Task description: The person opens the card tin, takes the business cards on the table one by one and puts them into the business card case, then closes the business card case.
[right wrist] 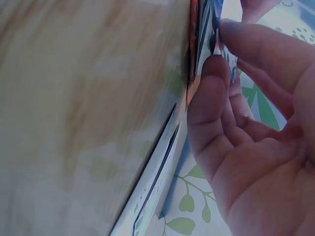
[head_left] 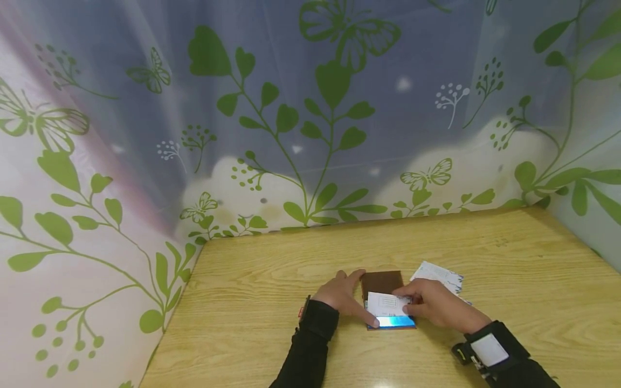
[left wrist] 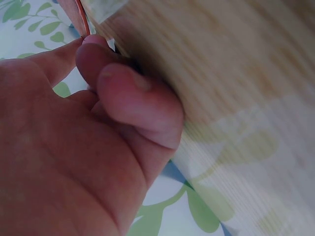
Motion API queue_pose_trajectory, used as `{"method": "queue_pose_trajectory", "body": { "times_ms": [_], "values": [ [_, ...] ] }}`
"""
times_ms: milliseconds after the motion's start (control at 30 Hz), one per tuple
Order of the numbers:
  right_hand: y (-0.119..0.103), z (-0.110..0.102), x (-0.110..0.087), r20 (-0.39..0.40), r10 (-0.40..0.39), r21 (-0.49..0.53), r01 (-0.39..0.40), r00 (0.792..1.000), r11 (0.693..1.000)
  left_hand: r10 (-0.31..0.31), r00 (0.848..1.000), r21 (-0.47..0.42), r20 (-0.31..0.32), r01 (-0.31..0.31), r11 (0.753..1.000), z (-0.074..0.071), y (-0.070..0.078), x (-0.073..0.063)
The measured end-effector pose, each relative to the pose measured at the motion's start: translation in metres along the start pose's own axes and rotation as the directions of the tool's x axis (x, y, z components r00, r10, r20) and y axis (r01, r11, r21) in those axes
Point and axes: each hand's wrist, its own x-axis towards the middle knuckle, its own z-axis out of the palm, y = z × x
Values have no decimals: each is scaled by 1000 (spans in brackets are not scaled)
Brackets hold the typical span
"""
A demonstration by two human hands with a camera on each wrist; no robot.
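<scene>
A flat brown case [head_left: 380,281], like a wallet, lies on the wooden table with a shiny blue strip [head_left: 399,321] along its near edge. Over it is a white printed card [head_left: 383,303], its near side meeting the strip; whether it is tucked in there I cannot tell. My right hand [head_left: 436,304] pinches this card at its right side between thumb and fingers. The left hand [head_left: 339,295] holds the case along its left side, thumb at the near corner and a finger at the far one. In the left wrist view its other fingers [left wrist: 142,98] curl down at the tabletop.
Beyond the right hand lie several white printed cards [head_left: 439,274], partly behind that hand; the right wrist view shows them edge-on as thin stacked sheets [right wrist: 152,189]. A patterned curtain [head_left: 339,134] closes off the table's [head_left: 242,302] back and sides.
</scene>
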Motion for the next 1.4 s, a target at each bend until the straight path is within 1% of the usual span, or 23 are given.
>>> {"method": "queue_pose_trajectory", "body": {
  "times_ms": [367, 667, 967, 1100, 1333, 1400],
  "values": [
    [2, 1, -1, 36, -5, 3, 5, 999, 1000, -6, 1000, -4, 5, 6, 1000, 1, 0, 0],
    [2, 1, -2, 23, -48, -38, 49, 999, 998, -5, 1000, -12, 8, 5, 1000, 0, 0, -1],
    [3, 2, -2, 33, -54, -12, 55, 998, 998, -8, 1000, 13, -2, 8, 1000, 0, 1, -1],
    [3, 2, -1, 43, -42, -3, 43, 998, 999, -11, 1000, 9, -4, 11, 1000, 0, 1, 0],
    [1, 3, 0, 28, 43, 2, -43, 999, 999, -5, 1000, 4, -9, 5, 1000, 1, 0, 0],
    [1, 3, 0, 22, 50, 4, -50, 999, 999, -6, 1000, 3, -8, 6, 1000, 2, -1, 0]
  ]
}}
